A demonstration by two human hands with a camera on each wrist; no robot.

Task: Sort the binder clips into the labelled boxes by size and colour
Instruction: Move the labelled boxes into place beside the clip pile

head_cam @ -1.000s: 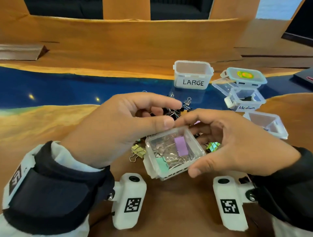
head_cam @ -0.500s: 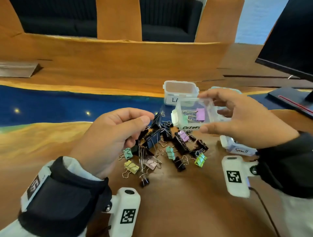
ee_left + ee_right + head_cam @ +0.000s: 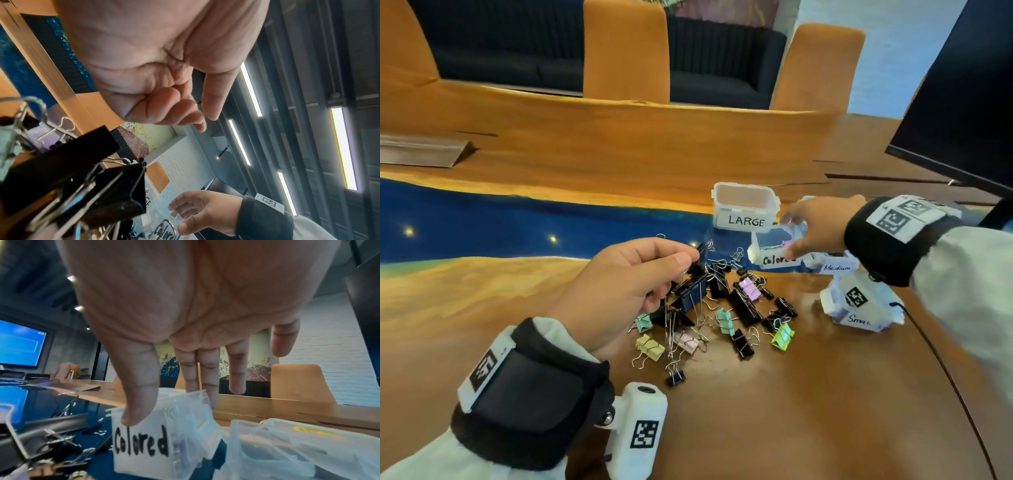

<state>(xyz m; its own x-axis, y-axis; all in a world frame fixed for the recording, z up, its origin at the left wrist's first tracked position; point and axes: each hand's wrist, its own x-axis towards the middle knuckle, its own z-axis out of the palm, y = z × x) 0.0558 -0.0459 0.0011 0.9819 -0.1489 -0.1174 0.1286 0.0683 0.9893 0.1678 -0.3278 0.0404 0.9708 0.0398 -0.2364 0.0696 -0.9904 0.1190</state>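
Note:
A pile of binder clips, black and pastel, lies mid-table. My left hand hovers just left of and above it with fingers curled and thumb against them; I see nothing in it. A large black clip fills the near left of the left wrist view. My right hand pinches the clear box labelled Colored, thumb on the front label and fingers on the far rim, low by the table in front of the Large box. A purple clip shows inside it.
The Medium box and Small box sit right of the Colored box, partly behind my right wrist camera. A lidded clear box is behind them. A dark monitor stands at far right. Orange chairs line the far side.
My right hand carried the Colored box from near my body out and down to the spot in front of the Large box. My left hand let go of the box and moved over the pile.

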